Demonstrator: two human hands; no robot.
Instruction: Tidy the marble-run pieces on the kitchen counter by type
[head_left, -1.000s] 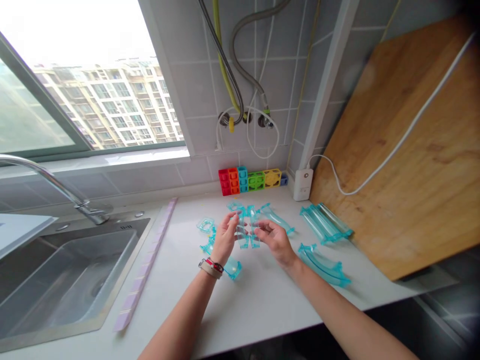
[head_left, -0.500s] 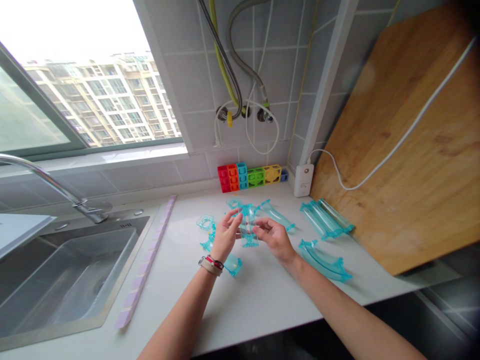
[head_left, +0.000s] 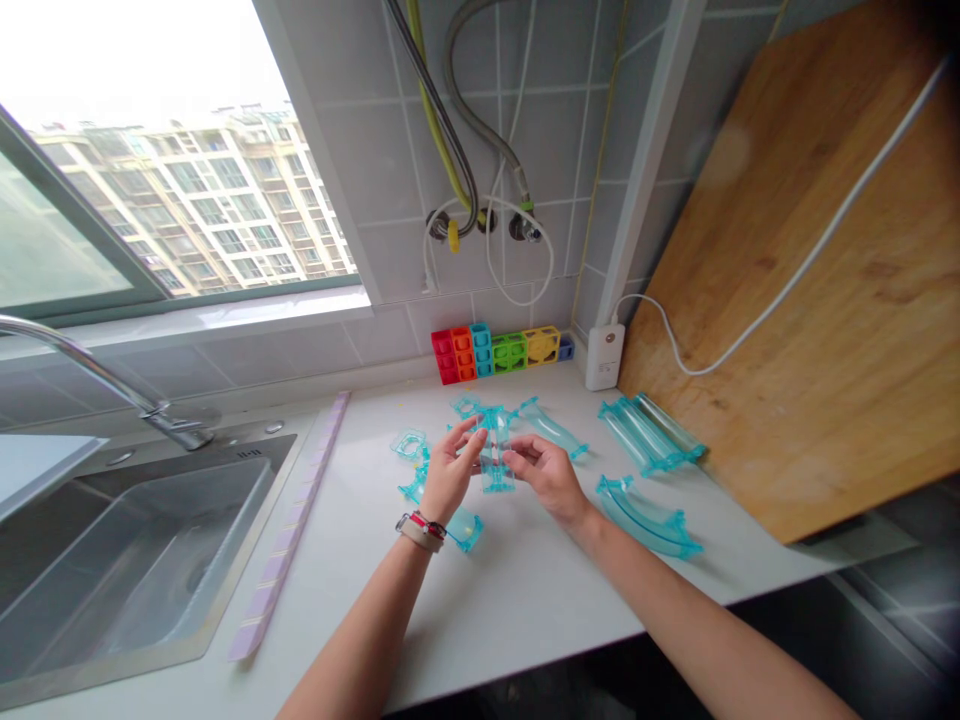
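Note:
Between my two hands, a clear turquoise plastic piece (head_left: 496, 452) stands upright over the white counter. My left hand (head_left: 452, 468) grips its left side, with the thumb in front. On the right side, my right hand (head_left: 546, 472) pinches the same piece between thumb and fingers. Close behind lies a turquoise curved track (head_left: 551, 428). A square turquoise ring (head_left: 409, 445) is left of my left hand, and another turquoise piece (head_left: 466, 530) lies below it, partly hidden by that hand.
Colored blocks (head_left: 495, 352) line the wall. Turquoise tubes (head_left: 651, 434) and a curved track (head_left: 651, 520) lie right, near a wooden board (head_left: 810, 280). A lilac strip (head_left: 289, 530) borders the sink (head_left: 172, 560). A white box (head_left: 604, 357) stands in the corner.
The view has shifted slightly. Both hands keep their hold on the turquoise piece, with almost no other visible movement.

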